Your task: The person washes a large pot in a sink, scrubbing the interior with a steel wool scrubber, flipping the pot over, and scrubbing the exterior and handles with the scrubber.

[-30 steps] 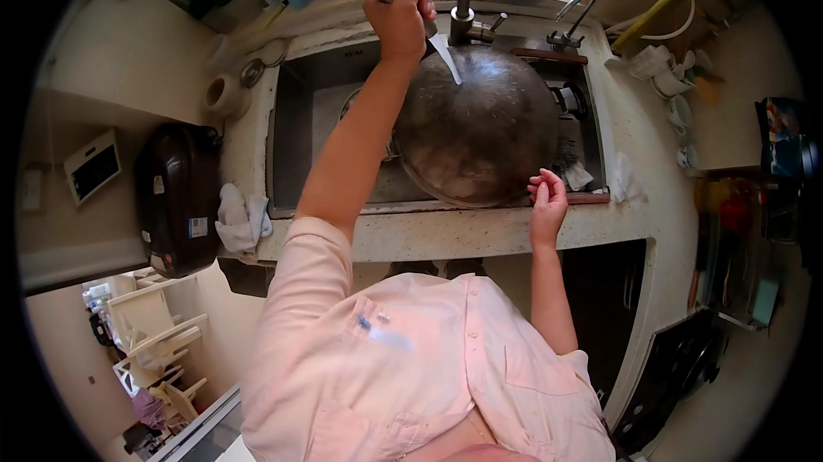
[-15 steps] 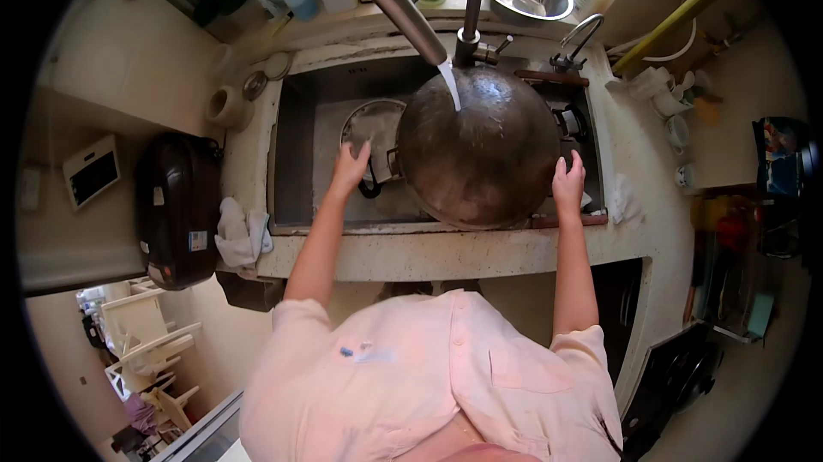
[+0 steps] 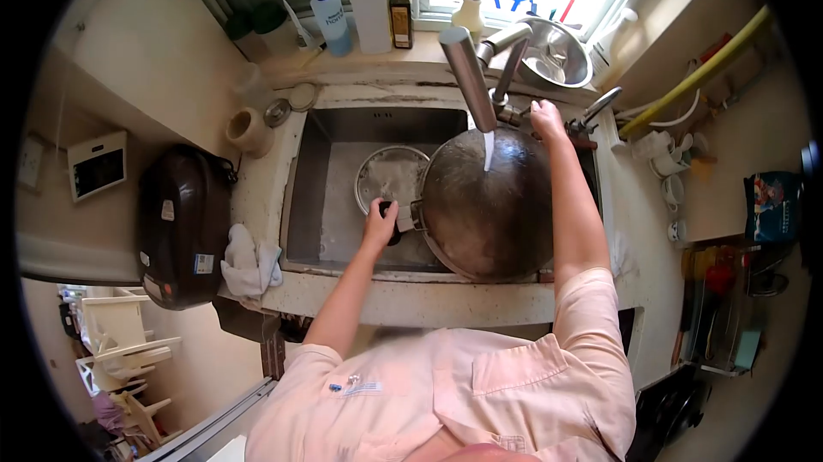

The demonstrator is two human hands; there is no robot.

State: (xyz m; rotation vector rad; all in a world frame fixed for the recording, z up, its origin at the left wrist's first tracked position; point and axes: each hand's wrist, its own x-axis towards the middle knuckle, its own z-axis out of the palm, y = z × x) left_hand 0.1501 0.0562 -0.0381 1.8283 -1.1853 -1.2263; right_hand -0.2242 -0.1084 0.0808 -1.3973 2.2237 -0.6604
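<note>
A big dark wok (image 3: 480, 213) lies upside down over the right part of the steel sink (image 3: 326, 196), its bottom facing up. Water (image 3: 489, 153) runs onto it from the steel faucet (image 3: 470, 76). My left hand (image 3: 379, 224) is closed around the wok's black handle (image 3: 393, 226) on the left side. Beyond the wok, my right hand (image 3: 547, 119) is closed at the faucet lever, which it mostly hides. A round glass lid with a metal rim (image 3: 364, 172) lies in the sink, left of the wok.
Bottles (image 3: 330, 21) and a steel bowl (image 3: 553, 55) stand on the window ledge. Left of the sink are a dark rice cooker (image 3: 180, 222) and a white cloth (image 3: 249, 261). Cups (image 3: 673, 192) hang at the right, near a small second tap (image 3: 600, 102).
My left hand, open beside the handle before, now grips it. My right hand has left the wok's right side and reached up to the faucet lever. The view has tilted up.
</note>
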